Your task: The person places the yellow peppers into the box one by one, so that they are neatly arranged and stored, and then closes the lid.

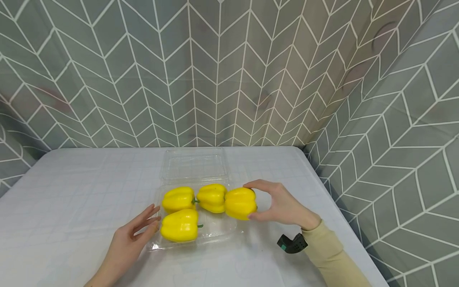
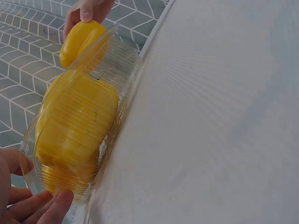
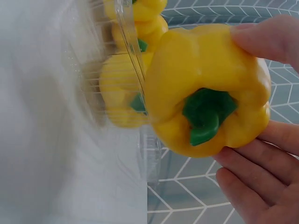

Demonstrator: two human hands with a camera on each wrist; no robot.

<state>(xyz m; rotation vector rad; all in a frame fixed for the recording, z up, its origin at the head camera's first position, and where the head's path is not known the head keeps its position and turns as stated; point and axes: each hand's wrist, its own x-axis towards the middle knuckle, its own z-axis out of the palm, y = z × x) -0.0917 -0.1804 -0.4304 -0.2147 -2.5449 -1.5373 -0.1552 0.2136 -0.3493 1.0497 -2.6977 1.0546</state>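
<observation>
Closest to us, our left hand [image 1: 133, 233] is resting on the table [image 1: 71, 207] with its fingers straight and relaxed, the fingertips [image 2: 56, 205] touching the near left corner of the clear plastic clamshell box [image 1: 222, 235]; it is gripping nothing. Our right hand [image 1: 283, 205] is grasping one yellow bell pepper [image 1: 240, 203], thumb on its near side and fingers curled over its far side, and we are holding it at the right edge of the box, touching or just beside the pepper next to it.

We are counting four yellow bell peppers in all. Three are lying inside the box: one at the back left [image 1: 178, 198], one at the back middle [image 1: 212, 197], and one at the front left [image 1: 180, 225]. The fourth is the one in our right hand, and the right wrist view is showing its green stem [image 3: 207, 112] turned toward that camera, with the box wall [image 3: 131, 51] just beside it. We are counting one box, with its clear lid [image 1: 194, 163] lying open and flat behind it.

Around us, a grey curtain with a white herringbone pattern [image 1: 215, 71] is hanging behind the table and along its right side. One dark wrist-worn device [image 1: 292, 243] is showing beside our beige sleeve [image 1: 333, 259]. From the left wrist view, the ribbed box wall is blurring the peppers behind it.
</observation>
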